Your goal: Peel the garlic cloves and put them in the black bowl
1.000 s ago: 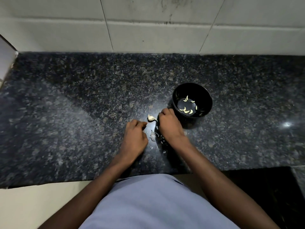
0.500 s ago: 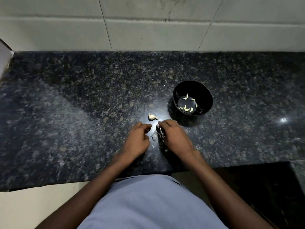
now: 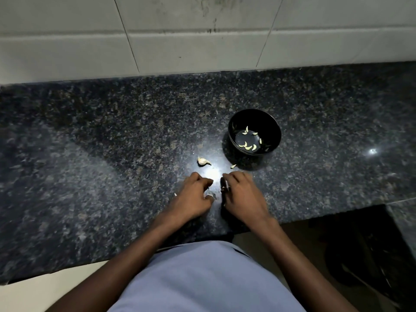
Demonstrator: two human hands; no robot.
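My left hand [image 3: 194, 197] and right hand [image 3: 242, 194] sit side by side near the front edge of the surface [image 3: 90, 154], fingers curled down. My right hand seems to pinch something small and pale at its fingertips, though I cannot tell whether it is a clove or only skin; whether my left pinches anything, I cannot tell either. Thin papery bits of peel [image 3: 211, 195] lie between them.

One unpeeled garlic clove [image 3: 203, 161] rests just beyond my hands, toward the back edge, and a small peeled sliver [image 3: 233, 166] lies close to the foot of the black bowl [image 3: 234, 122]. Several peeled cloves [image 3: 248, 147], pale and crescent-shaped, lie on the bowl's bottom.

I judge the clove very light, firm but bruisable, its skin dry, brittle and loose at the pointed tip, so I would pinch it by the blunt root end and strip from the tip. Peeled cloves will likely feel slick and tacky. The surface is polished speckled stone, glossy and hard, so small pieces could skid.
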